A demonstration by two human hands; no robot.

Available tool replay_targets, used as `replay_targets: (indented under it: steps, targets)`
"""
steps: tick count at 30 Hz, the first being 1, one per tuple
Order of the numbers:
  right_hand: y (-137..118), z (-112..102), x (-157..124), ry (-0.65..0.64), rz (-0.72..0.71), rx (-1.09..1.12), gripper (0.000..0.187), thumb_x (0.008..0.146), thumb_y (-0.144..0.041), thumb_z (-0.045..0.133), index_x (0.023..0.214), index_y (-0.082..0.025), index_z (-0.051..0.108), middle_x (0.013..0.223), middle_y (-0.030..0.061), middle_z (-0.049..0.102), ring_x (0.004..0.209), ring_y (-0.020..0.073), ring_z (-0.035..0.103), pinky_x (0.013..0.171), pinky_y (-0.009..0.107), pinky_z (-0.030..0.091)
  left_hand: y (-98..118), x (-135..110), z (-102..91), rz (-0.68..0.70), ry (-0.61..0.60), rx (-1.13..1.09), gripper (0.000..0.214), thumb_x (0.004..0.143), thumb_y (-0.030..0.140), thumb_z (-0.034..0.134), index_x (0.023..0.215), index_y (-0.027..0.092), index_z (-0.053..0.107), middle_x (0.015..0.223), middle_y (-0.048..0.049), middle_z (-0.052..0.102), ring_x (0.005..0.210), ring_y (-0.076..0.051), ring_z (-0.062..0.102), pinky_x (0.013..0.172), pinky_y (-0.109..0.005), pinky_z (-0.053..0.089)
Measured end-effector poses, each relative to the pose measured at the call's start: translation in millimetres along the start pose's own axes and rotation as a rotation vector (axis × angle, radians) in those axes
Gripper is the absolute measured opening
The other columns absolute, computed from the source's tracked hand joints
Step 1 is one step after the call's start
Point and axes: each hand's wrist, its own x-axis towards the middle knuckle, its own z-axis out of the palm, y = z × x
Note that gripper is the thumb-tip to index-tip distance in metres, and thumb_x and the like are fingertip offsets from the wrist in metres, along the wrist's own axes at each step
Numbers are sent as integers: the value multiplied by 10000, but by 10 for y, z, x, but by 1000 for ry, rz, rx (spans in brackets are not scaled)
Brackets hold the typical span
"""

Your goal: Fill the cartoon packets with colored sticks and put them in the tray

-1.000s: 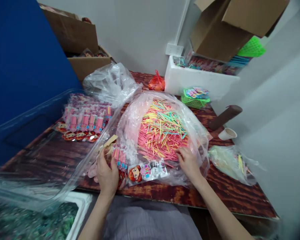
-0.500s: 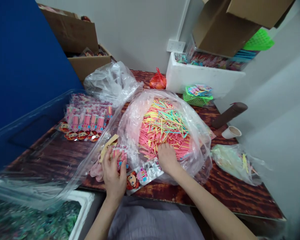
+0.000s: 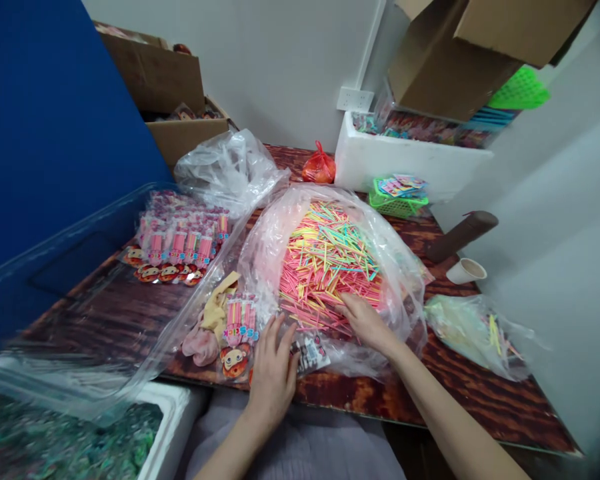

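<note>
Fingers spread, your left hand (image 3: 273, 370) has moved onto the wrapper (image 3: 314, 353); your right hand (image 3: 367, 325), grip unclear, reaches the sticks (image 3: 325, 257).

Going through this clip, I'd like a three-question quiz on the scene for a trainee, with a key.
1. True or false: the left hand covers part of a printed wrapper.
2. Which stands right beside the brown cylinder? (a) red bag (b) white cup (c) wall socket
3. Fill in: the right hand is at the open plastic bag of thin, coloured ____.

Key: 1 true; 2 b; 3 sticks.
</note>
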Motion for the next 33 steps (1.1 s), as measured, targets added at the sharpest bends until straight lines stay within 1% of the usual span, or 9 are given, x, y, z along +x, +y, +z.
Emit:
replay_targets:
  steps: [4, 7, 9, 13, 18, 24, 28, 31, 33]
  targets:
    - [22, -113, -16, 12, -88, 163, 276, 971, -315, 410, 719, -217, 463, 765, 13, 562, 753, 181, 519, 719, 297, 394, 76, 115, 3, -30, 5, -103, 515, 932, 175, 483, 1431, 256, 386, 1498, -118, 400, 1421, -270, 323, 1128, -511, 336]
    - [-41, -92, -31, -35, -86, 344, 281, 956, -354, 445, 710, -218, 468, 715, -6, 556, 676, 167, 516, 652, 287, 401, 216, 330, 26, -137, 53, -355, 534, 956, 242, 471, 1468, 250, 318, 1497, -124, 403, 1408, -246, 355, 1128, -469, 347]
    - [-101, -51, -41, -128, -62, 545, 275, 947, -388, 470, 730, -220, 490, 672, -19, 566, 612, 153, 525, 580, 266, 408, 304, 528, 87, -244, 88, -568, 507, 969, 296, 457, 1458, 244, 332, 1484, -123, 424, 1381, -230, 399, 1104, -427, 378]
    - [-163, 16, -37, -371, 87, 956, 276, 881, -464, 585, 781, -213, 532, 601, -50, 565, 482, 103, 496, 461, 207, 384, 386, 891, 285, -341, 37, -807, 337, 968, 344, 445, 1248, 191, 556, 1271, -105, 617, 1196, -205, 570, 1018, -356, 437]
    - [-37, 32, -30, -578, 241, 1286, 311, 775, -427, 730, 785, -184, 537, 637, -55, 559, 451, 45, 438, 400, 150, 303, 350, 1055, 487, -342, -99, -819, 260, 938, 315, 446, 980, 182, 665, 911, -51, 716, 863, -185, 661, 801, -304, 504]
    - [68, 48, -66, -730, 233, 1508, 302, 774, -379, 753, 833, -160, 555, 728, -11, 602, 549, 67, 527, 441, 152, 330, 289, 1120, 528, -319, -235, -807, 210, 866, 238, 504, 883, 188, 707, 819, -28, 728, 820, -191, 674, 773, -302, 512]
    - [45, 82, -89, -739, 265, 1620, 289, 769, -343, 767, 832, -165, 548, 682, -25, 567, 513, 53, 459, 425, 149, 268, 287, 1158, 435, -301, -243, -827, 266, 905, 303, 502, 1065, 191, 684, 970, -55, 735, 939, -202, 672, 858, -326, 503]
    - [21, 53, -98, -609, 307, 1713, 298, 745, -324, 787, 863, -169, 561, 654, -48, 521, 480, 38, 371, 409, 145, 201, 339, 1094, 295, -332, -24, -799, 370, 943, 342, 473, 1279, 211, 559, 1187, -80, 668, 1074, -202, 629, 933, -338, 468]
    - [-10, 7, -96, -451, 325, 1751, 297, 737, -316, 789, 868, -170, 566, 663, -49, 505, 485, 41, 361, 403, 148, 197, 412, 993, 213, -333, 66, -708, 325, 944, 345, 482, 1222, 212, 584, 1156, -80, 670, 1035, -207, 633, 900, -334, 469]
